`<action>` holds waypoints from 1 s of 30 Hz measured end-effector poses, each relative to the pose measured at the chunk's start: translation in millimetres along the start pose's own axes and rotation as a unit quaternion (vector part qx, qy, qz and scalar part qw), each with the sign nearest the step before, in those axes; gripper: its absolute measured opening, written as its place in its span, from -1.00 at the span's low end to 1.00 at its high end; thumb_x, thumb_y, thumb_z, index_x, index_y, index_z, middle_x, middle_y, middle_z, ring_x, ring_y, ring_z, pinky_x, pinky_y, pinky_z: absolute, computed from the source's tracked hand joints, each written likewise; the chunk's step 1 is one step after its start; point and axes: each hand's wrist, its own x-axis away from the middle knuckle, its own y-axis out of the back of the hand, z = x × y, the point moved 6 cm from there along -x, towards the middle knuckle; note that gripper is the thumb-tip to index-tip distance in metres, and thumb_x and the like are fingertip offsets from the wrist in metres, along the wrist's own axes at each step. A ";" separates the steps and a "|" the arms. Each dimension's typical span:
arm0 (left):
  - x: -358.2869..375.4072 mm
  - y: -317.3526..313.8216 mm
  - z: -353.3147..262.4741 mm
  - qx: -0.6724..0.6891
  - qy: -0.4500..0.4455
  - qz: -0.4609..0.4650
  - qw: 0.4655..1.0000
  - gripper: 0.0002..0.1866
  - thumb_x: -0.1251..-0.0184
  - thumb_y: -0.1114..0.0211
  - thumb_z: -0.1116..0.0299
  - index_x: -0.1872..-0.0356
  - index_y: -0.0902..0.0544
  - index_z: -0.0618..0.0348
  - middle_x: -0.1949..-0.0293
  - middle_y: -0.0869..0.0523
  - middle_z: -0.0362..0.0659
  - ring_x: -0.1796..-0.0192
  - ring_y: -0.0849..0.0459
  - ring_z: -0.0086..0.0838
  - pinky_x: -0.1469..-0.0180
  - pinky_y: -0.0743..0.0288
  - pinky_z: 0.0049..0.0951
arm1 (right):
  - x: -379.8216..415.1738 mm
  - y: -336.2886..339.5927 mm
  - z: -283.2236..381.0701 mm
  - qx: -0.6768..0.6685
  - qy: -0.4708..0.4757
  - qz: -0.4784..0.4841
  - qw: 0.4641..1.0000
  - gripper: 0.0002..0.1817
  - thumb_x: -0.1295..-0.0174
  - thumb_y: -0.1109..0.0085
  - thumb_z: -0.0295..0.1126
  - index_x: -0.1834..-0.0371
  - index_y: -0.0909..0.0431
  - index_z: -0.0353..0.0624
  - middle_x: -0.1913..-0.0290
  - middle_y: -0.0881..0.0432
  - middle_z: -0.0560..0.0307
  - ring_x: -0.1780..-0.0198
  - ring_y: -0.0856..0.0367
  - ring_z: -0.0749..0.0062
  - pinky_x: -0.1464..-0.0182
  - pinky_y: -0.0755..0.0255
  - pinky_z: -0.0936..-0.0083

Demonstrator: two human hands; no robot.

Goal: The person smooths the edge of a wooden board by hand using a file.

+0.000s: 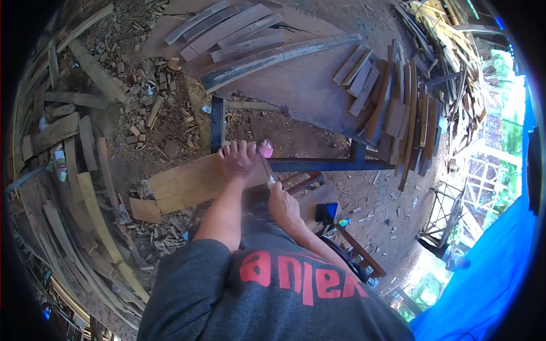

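A wide, pale wooden board (190, 181) lies across in front of me. My left hand (239, 161) presses on its right part, fingers curled over the far edge. My right hand (285, 209) is closed round the light-coloured handle of what looks like a hand saw (265, 165). Its narrow blade points away from me and runs along the board's right end, just right of my left hand. The blade's teeth cannot be made out. A pink thing (265, 149) shows beyond the blade tip, too small to name.
A dark metal frame (318, 165) stands just beyond the board. Behind it a large brown sheet (273, 79) carries several cut planks (236, 31). Stacked strips (409, 119) lie at the right, long slabs (91, 210) at the left. Wood scraps (151, 85) litter the ground.
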 end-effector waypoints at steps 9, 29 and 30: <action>3.5 -1.8 1.7 -0.011 0.002 0.012 1.000 -0.59 -0.34 -0.05 -0.09 0.21 -0.61 0.03 0.18 -0.61 -0.08 0.02 -0.51 -0.17 -0.18 -0.20 0.00 | -47.9 -12.4 11.3 -0.034 0.042 -0.056 0.997 -0.88 -0.28 0.13 -0.46 0.16 -0.31 -0.22 0.44 -0.65 -0.29 0.33 -0.69 -0.20 0.27 -0.56 -0.03; 1.9 -2.4 -0.3 -0.029 0.008 0.020 0.999 -0.63 -0.36 -0.05 -0.05 0.16 -0.61 0.00 0.20 -0.56 -0.11 0.02 -0.48 -0.22 -0.15 -0.18 -0.07 | -37.9 -12.4 5.5 -0.043 -0.006 -0.002 0.999 -0.85 -0.29 0.15 -0.44 0.15 -0.27 -0.25 0.39 -0.62 -0.38 0.25 -0.65 -0.27 0.19 -0.49 -0.13; 0.7 -0.7 -1.3 -0.019 0.015 0.025 0.999 -0.61 -0.35 -0.04 -0.07 0.16 -0.61 0.02 0.18 -0.58 -0.09 0.00 -0.49 -0.20 -0.18 -0.17 -0.04 | -58.0 -14.0 11.2 -0.042 0.009 -0.012 0.999 -0.85 -0.29 0.14 -0.43 0.15 -0.27 -0.25 0.39 -0.62 -0.38 0.26 -0.65 -0.28 0.19 -0.49 -0.12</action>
